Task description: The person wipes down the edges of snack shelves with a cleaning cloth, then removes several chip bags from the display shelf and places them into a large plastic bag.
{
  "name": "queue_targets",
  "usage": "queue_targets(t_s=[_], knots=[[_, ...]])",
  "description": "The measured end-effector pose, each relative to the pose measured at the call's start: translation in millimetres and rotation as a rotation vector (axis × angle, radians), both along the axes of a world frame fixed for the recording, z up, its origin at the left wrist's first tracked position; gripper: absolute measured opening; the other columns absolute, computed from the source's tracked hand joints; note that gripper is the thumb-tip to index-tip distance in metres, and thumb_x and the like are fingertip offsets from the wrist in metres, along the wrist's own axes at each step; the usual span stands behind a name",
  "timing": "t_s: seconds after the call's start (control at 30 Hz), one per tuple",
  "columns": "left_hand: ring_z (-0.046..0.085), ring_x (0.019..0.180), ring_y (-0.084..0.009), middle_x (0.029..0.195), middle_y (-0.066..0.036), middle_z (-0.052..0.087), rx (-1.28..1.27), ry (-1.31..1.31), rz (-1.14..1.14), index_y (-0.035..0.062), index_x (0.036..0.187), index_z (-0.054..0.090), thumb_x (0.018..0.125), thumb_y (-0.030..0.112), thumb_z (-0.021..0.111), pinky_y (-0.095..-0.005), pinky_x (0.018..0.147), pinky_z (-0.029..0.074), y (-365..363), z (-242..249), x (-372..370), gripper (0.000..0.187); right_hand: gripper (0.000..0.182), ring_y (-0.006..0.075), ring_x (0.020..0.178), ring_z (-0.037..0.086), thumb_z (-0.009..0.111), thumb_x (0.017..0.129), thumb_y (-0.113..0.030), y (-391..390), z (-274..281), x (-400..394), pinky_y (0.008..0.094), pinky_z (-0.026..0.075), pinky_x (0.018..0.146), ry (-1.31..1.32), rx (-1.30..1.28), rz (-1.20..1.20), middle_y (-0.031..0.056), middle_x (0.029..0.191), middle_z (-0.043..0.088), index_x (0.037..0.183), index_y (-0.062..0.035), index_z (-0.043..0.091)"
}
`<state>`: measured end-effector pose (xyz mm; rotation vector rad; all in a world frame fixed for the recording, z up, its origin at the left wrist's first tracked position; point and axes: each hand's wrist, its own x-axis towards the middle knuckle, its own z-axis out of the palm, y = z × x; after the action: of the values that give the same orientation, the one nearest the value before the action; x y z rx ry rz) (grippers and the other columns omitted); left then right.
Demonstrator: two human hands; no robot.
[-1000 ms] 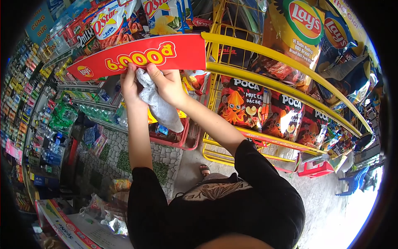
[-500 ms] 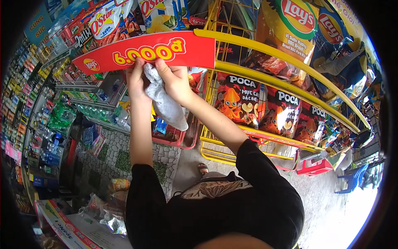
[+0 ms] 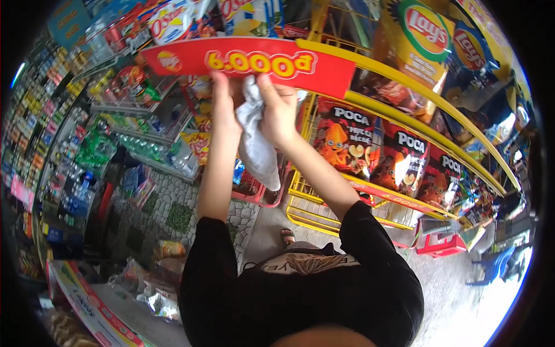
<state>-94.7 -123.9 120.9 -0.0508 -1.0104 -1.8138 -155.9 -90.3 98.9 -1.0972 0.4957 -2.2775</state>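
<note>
A long red price sign [image 3: 193, 61] with yellow "6.000đ" lettering lies along the front of the yellow wire rack [image 3: 404, 78]. At its lower edge, my left hand [image 3: 224, 113] is closed, the thumb on the front and the fingers mostly hidden behind. My right hand [image 3: 278, 115] is closed a little to the right, its thumb up against the same edge. A crumpled greyish-white cloth [image 3: 257, 147] hangs down from the right hand, between the two hands. The sign's right end overlaps the rack's rail.
Lay's bags [image 3: 425, 34] and O'Star bags [image 3: 173, 20] stand above the sign; POCA bags [image 3: 347, 139] fill the tier below. A red basket [image 3: 251, 194] sits low behind the cloth. Shelves of goods [image 3: 34, 133] line the left, and a box [image 3: 75, 295] lies lower left.
The sign and both hands have shifted right along the rack, the sign now overlapping more of the yellow rail. The cloth has moved with the hands. The view has shifted slightly too.
</note>
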Motion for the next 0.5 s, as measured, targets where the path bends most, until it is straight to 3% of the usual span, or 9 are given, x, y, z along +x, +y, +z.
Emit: queue_targets(t_s=[0.07, 0.1, 0.13, 0.2, 0.27, 0.37, 0.5], knots=[[0.037, 0.104, -0.0185, 0.115, -0.007, 0.040, 0.107, 0.268, -0.034, 0.0062, 0.116, 0.030, 0.072, 0.052, 0.040, -0.0374, 0.085, 0.031, -28, -10, 6, 0.064, 0.013, 0.0059, 0.075, 0.048, 0.050, 0.077, -0.008, -2, 2, 5, 0.0196, 0.037, 0.068, -0.098, -0.035, 0.021, 0.0013, 0.085, 0.056, 0.086, -0.0010, 0.056], [0.039, 0.103, -0.0177, 0.113, -0.007, 0.042, 0.157, 0.382, -0.007, 0.0066, 0.112, 0.035, 0.073, 0.047, 0.044, -0.0384, 0.083, 0.032, -46, -19, 11, 0.057, 0.013, 0.0060, 0.076, 0.048, 0.049, 0.077, -0.008, -2, 2, 6, 0.0196, 0.037, 0.069, -0.099, -0.045, 0.012, 0.0013, 0.085, 0.056, 0.086, -0.0011, 0.056], [0.039, 0.103, -0.0177, 0.113, -0.007, 0.042, 0.148, 0.379, 0.010, 0.0066, 0.112, 0.035, 0.073, 0.047, 0.044, -0.0384, 0.083, 0.032, -51, -17, 19, 0.057, 0.013, 0.0061, 0.076, 0.048, 0.049, 0.077, -0.008, -2, 2, 6, 0.0196, 0.036, 0.069, -0.099, -0.053, -0.004, 0.0012, 0.085, 0.056, 0.085, -0.0012, 0.056], [0.041, 0.102, -0.0172, 0.109, -0.004, 0.046, 0.218, 0.295, 0.143, 0.0070, 0.108, 0.040, 0.075, 0.040, 0.046, -0.0377, 0.082, 0.033, -58, -16, 27, 0.047, 0.013, 0.0063, 0.075, 0.049, 0.050, 0.076, -0.008, 2, 3, 5, 0.0195, 0.037, 0.068, -0.079, -0.029, -0.005, 0.0026, 0.084, 0.056, 0.086, -0.0009, 0.057], [0.042, 0.100, -0.0173, 0.105, -0.003, 0.049, 0.254, 0.339, 0.044, 0.0076, 0.105, 0.043, 0.076, 0.033, 0.048, -0.0370, 0.082, 0.034, -55, -15, 29, 0.039, 0.013, 0.0067, 0.071, 0.050, 0.052, 0.075, -0.008, 12, 4, 2, 0.0195, 0.038, 0.066, -0.068, 0.045, 0.052, 0.0034, 0.080, 0.057, 0.084, 0.0000, 0.057], [0.044, 0.098, -0.0182, 0.104, -0.005, 0.049, 0.181, 0.089, 0.000, 0.0063, 0.105, 0.043, 0.077, 0.029, 0.048, -0.0336, 0.082, 0.034, -43, -16, 19, 0.037, 0.015, 0.0073, 0.068, 0.051, 0.055, 0.073, -0.008, 7, 1, 9, 0.0193, 0.040, 0.063, 0.041, 0.150, 0.006, 0.0040, 0.078, 0.057, 0.082, 0.0022, 0.057], [0.048, 0.088, -0.0165, 0.095, -0.004, 0.051, -0.056, -0.048, -0.017, 0.0052, 0.105, 0.043, 0.076, 0.028, 0.050, -0.0286, 0.078, 0.036, -21, -13, -1, 0.037, 0.013, 0.0060, 0.066, 0.048, 0.053, 0.075, -0.007, -2, 4, 13, 0.0186, 0.038, 0.060, -0.034, 0.079, -0.100, 0.0032, 0.076, 0.057, 0.080, 0.0036, 0.057]])
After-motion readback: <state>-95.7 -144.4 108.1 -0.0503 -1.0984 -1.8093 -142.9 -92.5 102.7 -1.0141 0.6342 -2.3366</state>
